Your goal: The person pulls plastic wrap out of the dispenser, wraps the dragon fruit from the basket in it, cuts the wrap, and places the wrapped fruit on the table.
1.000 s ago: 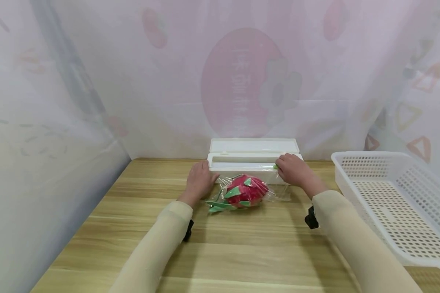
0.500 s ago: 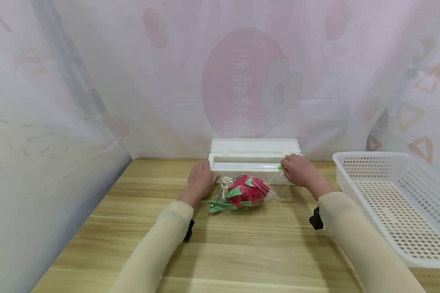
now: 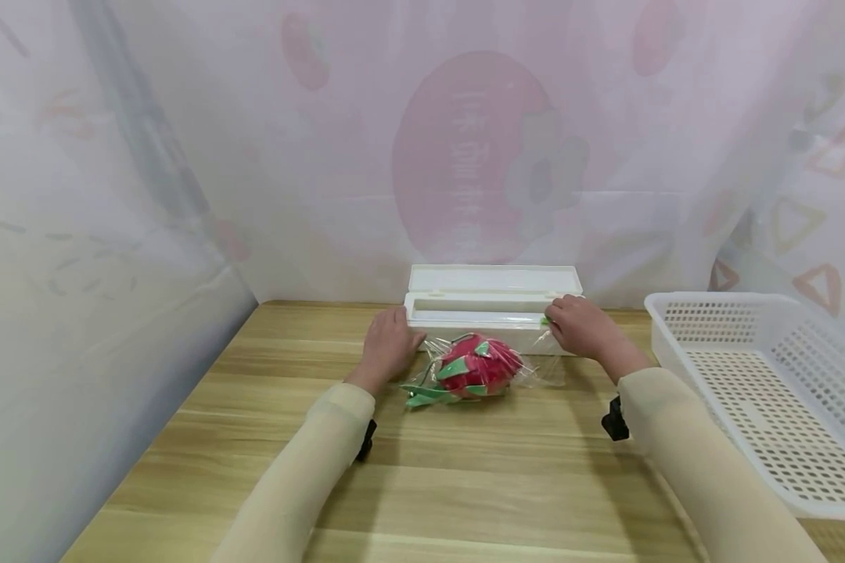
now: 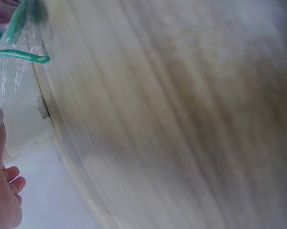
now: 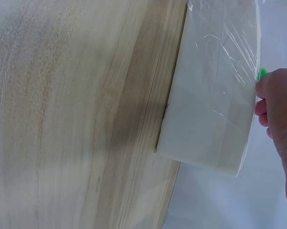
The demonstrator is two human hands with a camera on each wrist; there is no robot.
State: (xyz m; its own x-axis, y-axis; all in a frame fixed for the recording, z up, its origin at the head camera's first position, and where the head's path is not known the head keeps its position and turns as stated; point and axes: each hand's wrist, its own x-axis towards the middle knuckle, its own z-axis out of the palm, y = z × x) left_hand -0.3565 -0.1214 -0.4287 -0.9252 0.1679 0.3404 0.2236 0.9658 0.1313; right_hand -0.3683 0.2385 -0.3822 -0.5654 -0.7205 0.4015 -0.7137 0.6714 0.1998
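A white cling film dispenser (image 3: 479, 338) stands at the back of the table with its lid (image 3: 495, 278) raised. My left hand (image 3: 387, 342) grips the dispenser's left end, its thumb at the front. At the opposite end, my right hand (image 3: 583, 327) pinches a small green slider (image 3: 545, 320) on the top front edge; the fingers hide most of it. Clear cling film (image 5: 229, 52) hangs over the dispenser's front. It lies over a red toy dragon fruit (image 3: 477, 366) with green leaves, just in front of the box.
A white perforated plastic basket (image 3: 704, 407) stands on the right side of the wooden table (image 3: 465, 485). A printed pale curtain (image 3: 324, 195) rises close behind the dispenser and along both sides.
My right hand has slid a little to the right along the dispenser's edge with the green slider. My left hand keeps its grip. The whole head view has shifted slightly.
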